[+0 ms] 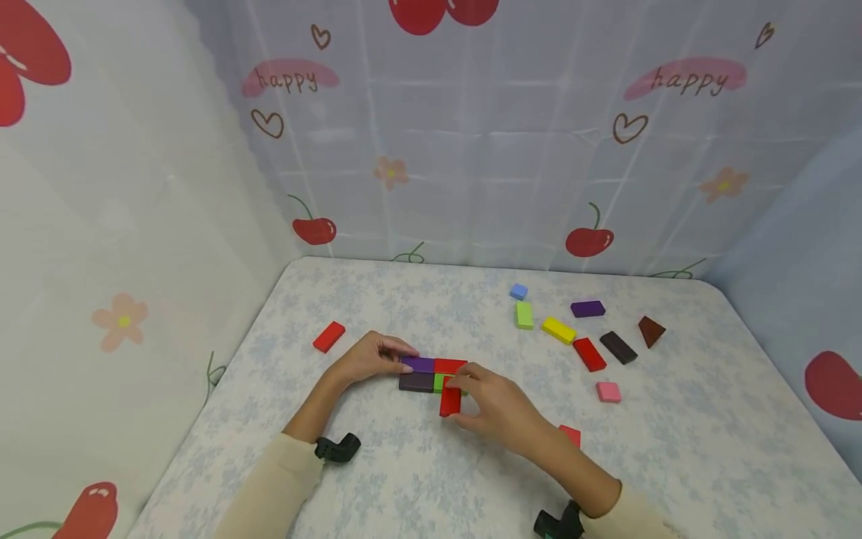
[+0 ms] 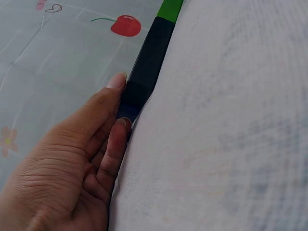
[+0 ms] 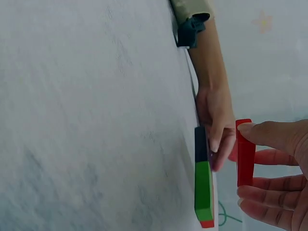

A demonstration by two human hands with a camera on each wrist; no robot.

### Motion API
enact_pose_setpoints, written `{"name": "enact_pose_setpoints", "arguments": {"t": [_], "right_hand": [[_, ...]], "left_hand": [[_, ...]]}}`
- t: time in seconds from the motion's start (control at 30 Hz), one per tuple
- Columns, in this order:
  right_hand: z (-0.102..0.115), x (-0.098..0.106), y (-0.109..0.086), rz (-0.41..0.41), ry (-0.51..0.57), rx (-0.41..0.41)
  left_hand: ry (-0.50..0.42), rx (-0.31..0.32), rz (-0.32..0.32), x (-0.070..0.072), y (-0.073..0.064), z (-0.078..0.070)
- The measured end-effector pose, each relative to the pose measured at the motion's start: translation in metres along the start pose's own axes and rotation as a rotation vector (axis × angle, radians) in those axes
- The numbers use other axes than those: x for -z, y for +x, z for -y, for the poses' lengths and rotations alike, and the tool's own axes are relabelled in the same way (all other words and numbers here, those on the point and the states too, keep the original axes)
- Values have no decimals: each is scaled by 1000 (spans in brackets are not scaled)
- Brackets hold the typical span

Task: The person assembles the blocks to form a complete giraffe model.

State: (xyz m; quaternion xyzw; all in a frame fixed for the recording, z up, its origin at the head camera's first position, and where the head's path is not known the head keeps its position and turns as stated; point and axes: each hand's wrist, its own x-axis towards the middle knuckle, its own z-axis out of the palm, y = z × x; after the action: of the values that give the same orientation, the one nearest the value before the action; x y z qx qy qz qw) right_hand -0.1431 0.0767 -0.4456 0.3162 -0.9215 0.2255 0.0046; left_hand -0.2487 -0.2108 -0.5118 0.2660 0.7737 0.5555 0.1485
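Note:
Four blocks lie side by side in two rows: a purple block point(image 1: 420, 365) and a red block at the back, a black block point(image 1: 416, 383) and a green block point(image 3: 203, 187) in front. My left hand point(image 1: 369, 357) holds the purple block's left end, thumb and fingers at its edges. Between thumb and fingertips, my right hand point(image 1: 498, 404) pinches another red block point(image 3: 246, 161). In the head view this block overlaps the green one and partly hides it; the right wrist view shows a gap between it and the group.
A lone red block point(image 1: 328, 337) lies left. Scattered on the right are blue point(image 1: 518, 292), light green point(image 1: 524, 315), yellow point(image 1: 559, 330), purple point(image 1: 588, 308), red point(image 1: 589, 354), black point(image 1: 618, 347) and pink blocks point(image 1: 608, 392), plus a brown triangle point(image 1: 650, 332). Another red block point(image 1: 570, 436) is partly behind my right forearm.

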Motion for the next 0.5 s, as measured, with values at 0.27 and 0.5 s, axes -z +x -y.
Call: {"name": "enact_pose_setpoints", "arguments": {"t": [0.27,0.5], "right_hand": [[23,-23,3,68,-1,85],[37,-32,5,54,-73,157]], "left_hand": [[33,-11,7,4,-3,22],[40,1,-7,3,4,17]]}}
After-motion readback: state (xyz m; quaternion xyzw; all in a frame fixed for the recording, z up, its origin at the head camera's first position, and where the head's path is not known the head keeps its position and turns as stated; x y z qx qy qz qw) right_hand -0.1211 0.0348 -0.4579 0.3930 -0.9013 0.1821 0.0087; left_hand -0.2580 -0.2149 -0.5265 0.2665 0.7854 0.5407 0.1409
